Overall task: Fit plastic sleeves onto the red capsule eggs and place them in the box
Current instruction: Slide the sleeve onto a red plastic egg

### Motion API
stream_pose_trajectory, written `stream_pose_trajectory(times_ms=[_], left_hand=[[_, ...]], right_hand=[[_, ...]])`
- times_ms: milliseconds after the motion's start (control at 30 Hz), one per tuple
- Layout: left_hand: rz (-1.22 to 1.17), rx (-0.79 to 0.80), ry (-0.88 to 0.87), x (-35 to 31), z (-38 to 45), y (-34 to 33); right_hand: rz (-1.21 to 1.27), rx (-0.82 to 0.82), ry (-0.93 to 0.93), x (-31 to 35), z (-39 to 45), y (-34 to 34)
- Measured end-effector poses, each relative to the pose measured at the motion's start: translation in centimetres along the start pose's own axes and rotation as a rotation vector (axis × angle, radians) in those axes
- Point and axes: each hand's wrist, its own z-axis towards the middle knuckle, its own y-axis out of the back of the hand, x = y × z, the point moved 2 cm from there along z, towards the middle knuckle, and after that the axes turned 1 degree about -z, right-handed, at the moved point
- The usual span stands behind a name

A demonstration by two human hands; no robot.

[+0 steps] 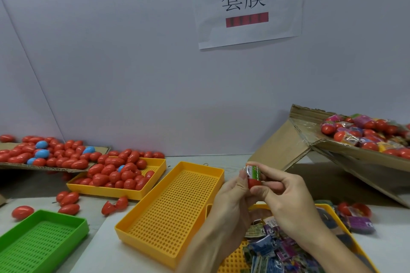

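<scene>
Fingers of both hands were closed around one red capsule egg [253,180], held upright above the near edge of the worktop. The left hand [230,199] gripped its lower red end from the left, while the right hand [286,193] pinched it from the right, thumb low and forefinger near the top. A green-printed plastic sleeve [251,170] already covered the egg's upper half; the lower half showed bare red. The egg's long axis ran roughly vertical, so I judge the sleeve needed to slide straight down along it toward the left fingers.

The box [346,146], a tilted cardboard carton full of sleeved eggs, lay up and to the right of the fingers, nearer the right hand, which seemed the likelier one to carry the egg over. Spare sleeves filled a yellow tray [328,207] directly beneath the hands. An unfilled yellow tray [177,210] sat just left of the fingers, and further left another yellow tray [106,190] held unsleeved red eggs.

How far round the sleeve reached was hidden by the fingertips, and its lower edge was hard to make out. The sleeve tray was cut off by the frame and largely covered by both forearms.
</scene>
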Motion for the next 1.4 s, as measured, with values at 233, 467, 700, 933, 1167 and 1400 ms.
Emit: stream_pose_trajectory(times_ms=[233,467,700,933,1167,1400], left_hand=[[0.013,-0.02,-0.013,0.3,-0.1,-0.3],[-0.065,-0.007,0.021,0.3,0.0,-0.4],[-0.209,-0.007,0.076,0.4,0.0,-1.1],[-0.252,-0.082,0.034,0.6,-0.4,-1.9],[-0.214,-0.101,0.013,0.6,-0.2,-2.2],[-0.205,-0.071,0.095,0.5,0.1,-0.9]], right_hand=[[-0.006,-0.014,0.005,0.0,0.0,0.0],[-0.003,-0.006,0.013,0.0,0.1,-0.1],[0.025,0.04,0.016,0.1,0.3,0.4],[0.067,-0.025,0.016,-0.2,0.2,0.0],[0.094,-0.065,0.016,-0.6,0.3,-0.2],[0.041,0.049,-0.051,-1.2,0.5,-0.2]])
